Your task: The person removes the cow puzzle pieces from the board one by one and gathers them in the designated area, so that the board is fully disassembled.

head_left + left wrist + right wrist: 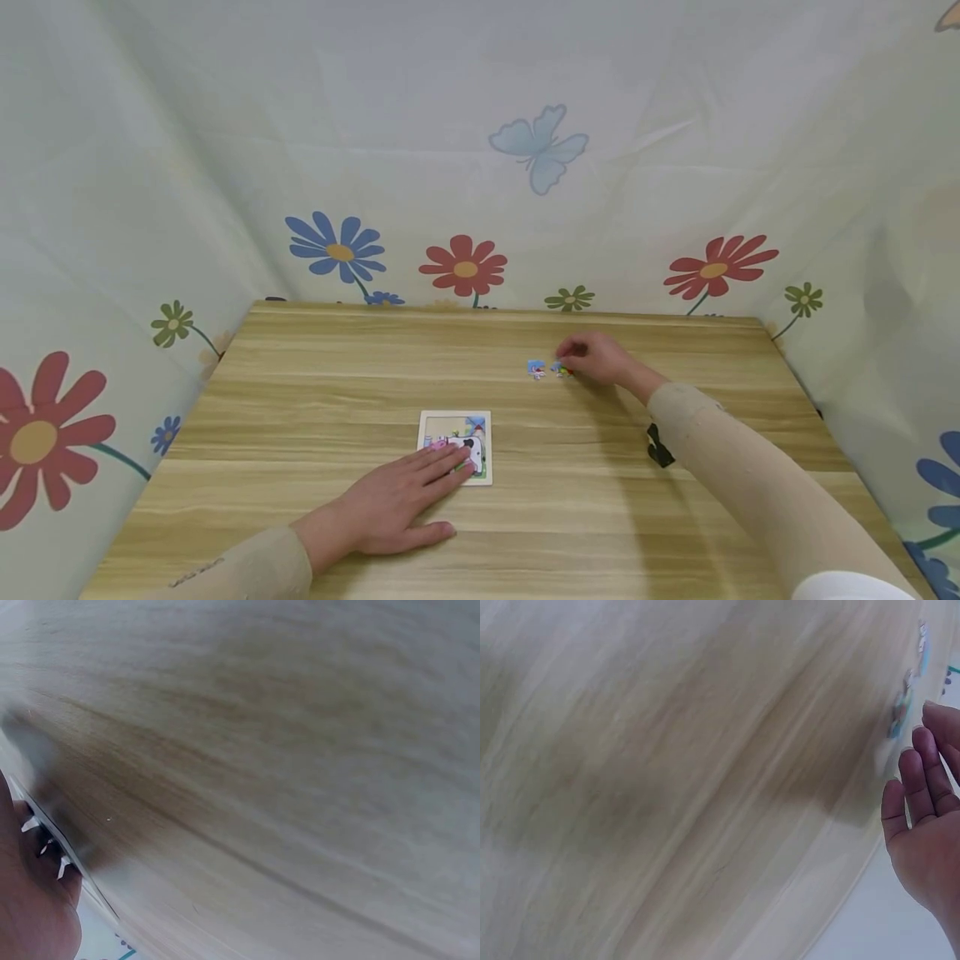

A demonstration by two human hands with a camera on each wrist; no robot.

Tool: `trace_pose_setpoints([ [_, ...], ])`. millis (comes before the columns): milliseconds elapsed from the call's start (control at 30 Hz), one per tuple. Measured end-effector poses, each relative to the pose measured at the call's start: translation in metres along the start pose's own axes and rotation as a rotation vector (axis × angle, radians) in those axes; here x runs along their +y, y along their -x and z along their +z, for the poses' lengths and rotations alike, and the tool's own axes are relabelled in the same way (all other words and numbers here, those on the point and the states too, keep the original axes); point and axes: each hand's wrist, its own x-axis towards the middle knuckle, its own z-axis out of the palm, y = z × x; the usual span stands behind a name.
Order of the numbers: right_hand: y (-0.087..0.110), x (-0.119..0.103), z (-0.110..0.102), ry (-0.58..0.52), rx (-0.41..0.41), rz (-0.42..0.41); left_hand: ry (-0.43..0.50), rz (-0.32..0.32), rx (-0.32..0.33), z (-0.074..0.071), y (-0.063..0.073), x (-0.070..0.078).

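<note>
In the head view my left hand (pixel 405 497) rests with its fingers laid across a small framed picture puzzle (pixel 483 477) showing a black-and-white cow; the fingers hide part of the picture. The puzzle's upper left shows bare backing. Farther back, my right hand (pixel 596 358) is at a colourful jigsaw piece (pixel 558 368), fingertips right at its edge and covering part of it. Another blue jigsaw piece (pixel 536 368) lies just to its left. In the right wrist view the fingers are loosely extended beside the piece (pixel 901 714), which lies on the table.
A wood-grain table (pixel 337 367) spans the view. Beside my right forearm lies a black object (pixel 659 447), partly hidden by the sleeve. Behind the table hangs a pale cloth (pixel 420 150) printed with flowers and a butterfly, which also encloses both sides.
</note>
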Motion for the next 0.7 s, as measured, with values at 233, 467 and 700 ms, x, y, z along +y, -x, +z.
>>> trace_pose_setpoints([
  [233,-0.001,-0.027,0.002,-0.039,-0.018,-0.059,-0.004,-0.011,-0.029,-0.005,-0.002,0.001],
  [467,-0.002,-0.056,0.016,-0.05,-0.069,-0.156,-0.012,-0.01,-0.02,-0.008,-0.005,0.002],
  [700,0.0,-0.081,0.035,-0.088,-0.13,-0.248,-0.01,0.023,0.029,-0.009,-0.013,0.004],
])
